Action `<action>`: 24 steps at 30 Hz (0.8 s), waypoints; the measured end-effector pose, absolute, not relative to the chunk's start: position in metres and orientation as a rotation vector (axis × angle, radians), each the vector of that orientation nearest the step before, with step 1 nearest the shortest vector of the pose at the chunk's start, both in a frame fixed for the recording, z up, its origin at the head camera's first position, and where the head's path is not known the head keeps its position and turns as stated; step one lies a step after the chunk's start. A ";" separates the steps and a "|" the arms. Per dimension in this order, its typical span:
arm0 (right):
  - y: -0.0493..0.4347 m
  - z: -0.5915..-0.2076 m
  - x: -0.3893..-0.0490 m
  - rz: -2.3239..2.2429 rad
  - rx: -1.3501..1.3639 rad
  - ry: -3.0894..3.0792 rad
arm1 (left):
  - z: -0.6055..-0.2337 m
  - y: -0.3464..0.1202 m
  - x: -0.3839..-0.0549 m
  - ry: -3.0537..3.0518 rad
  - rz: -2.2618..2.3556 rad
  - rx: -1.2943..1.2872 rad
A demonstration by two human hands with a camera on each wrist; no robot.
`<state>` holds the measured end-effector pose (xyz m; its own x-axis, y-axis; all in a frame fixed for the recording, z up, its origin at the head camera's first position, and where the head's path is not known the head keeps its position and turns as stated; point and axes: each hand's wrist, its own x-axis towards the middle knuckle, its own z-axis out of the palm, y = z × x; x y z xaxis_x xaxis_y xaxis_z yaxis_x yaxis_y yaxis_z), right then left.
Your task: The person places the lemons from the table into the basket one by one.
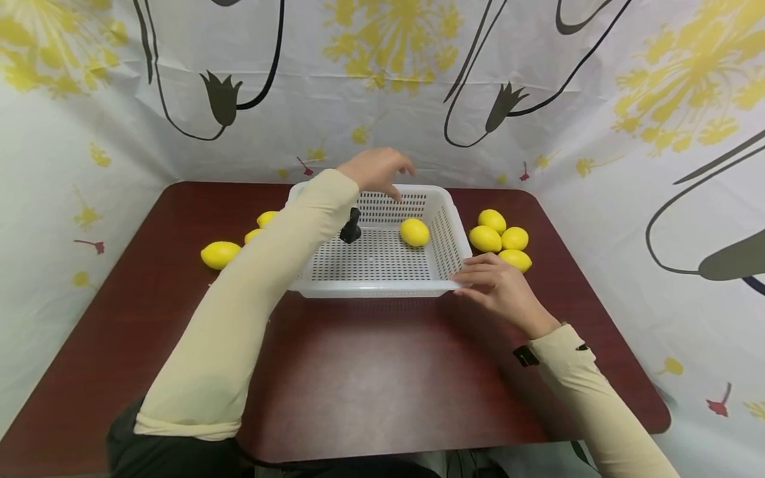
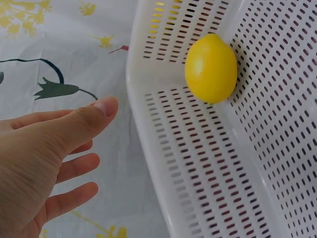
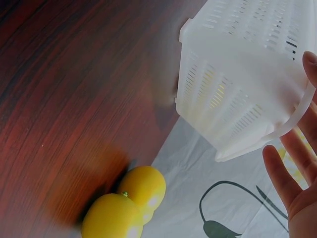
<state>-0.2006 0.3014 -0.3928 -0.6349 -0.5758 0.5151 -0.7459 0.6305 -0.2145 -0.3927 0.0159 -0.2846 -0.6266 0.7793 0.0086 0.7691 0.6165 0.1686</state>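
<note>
The left hand (image 1: pixel 378 171) is spread beside the basket (image 1: pixel 376 289); right hand (image 1: pixel 501 292) grips its corner near four lemons (image 1: pixel 485 239); sleeve (image 1: pixel 251 299) partly hides other lemons (image 1: pixel 220 255).

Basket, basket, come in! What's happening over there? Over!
Left hand empty, far side of basket. Right hand gripping its near right corner. One lemon visible inside. Left sleeve hides basket's left part.

One white basket (image 1: pixel 376 289) stands on one counter (image 1: pixel 370 372). One lemon (image 1: pixel 415 232) lies inside; four lemons (image 1: pixel 485 238) sit to its right and at least three, some partly hidden, to its left.
</note>
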 end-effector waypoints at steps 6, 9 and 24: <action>0.302 -0.393 -0.200 0.573 1.043 -2.462 | -0.274 0.005 -0.392 2.772 0.275 1.314; 0.302 -0.393 -0.200 0.582 1.042 -2.460 | -0.271 -0.002 -0.391 2.781 0.299 1.308; 0.303 -0.396 -0.201 0.604 1.038 -2.467 | -0.252 -0.043 -0.383 2.857 0.434 1.310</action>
